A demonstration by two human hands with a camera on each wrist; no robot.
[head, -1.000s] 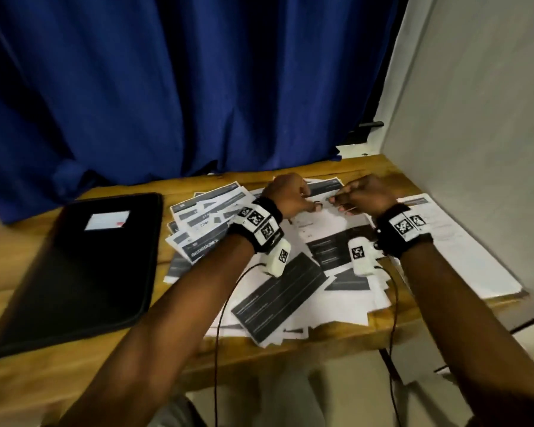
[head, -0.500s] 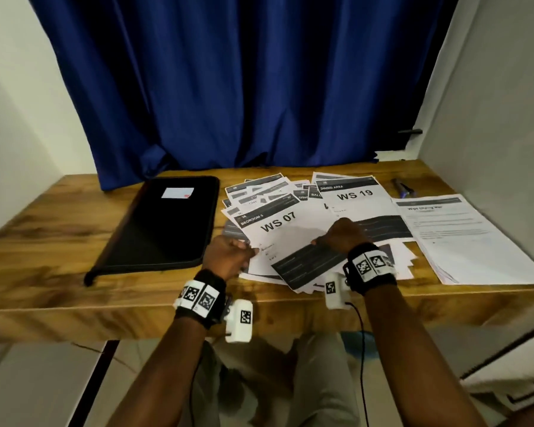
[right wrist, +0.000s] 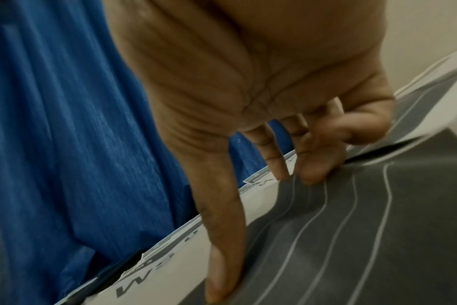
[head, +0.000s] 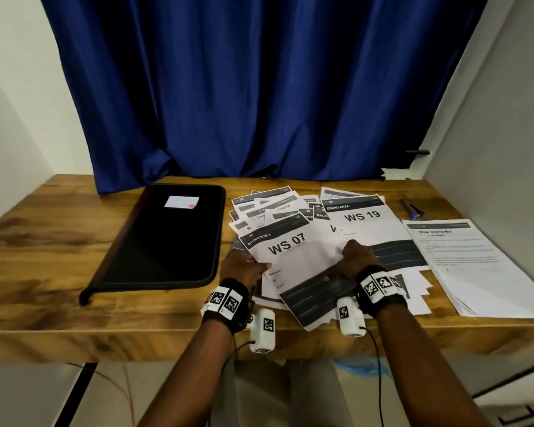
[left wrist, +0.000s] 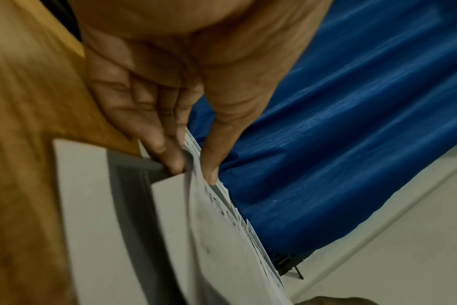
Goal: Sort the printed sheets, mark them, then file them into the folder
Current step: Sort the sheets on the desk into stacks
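Printed sheets lie fanned across the middle of the wooden table. On top is the sheet marked "WS 07", with a dark striped band at its near end. My left hand holds its left edge; in the left wrist view the thumb and fingers of that hand pinch the paper. My right hand rests on the right side of the same sheet. Seen from the right wrist, that hand has its thumb and fingertips pressing down on the sheet. The shut black folder lies to the left.
A sheet marked "WS 19" lies behind my right hand. A separate squared stack of printed pages sits at the table's right end, by the wall. A pen lies at the back right. A blue curtain hangs behind the table.
Both hands have drawn back from the far side of the pile to its near side, and the head view has lifted. Over the last half second they have hardly moved.
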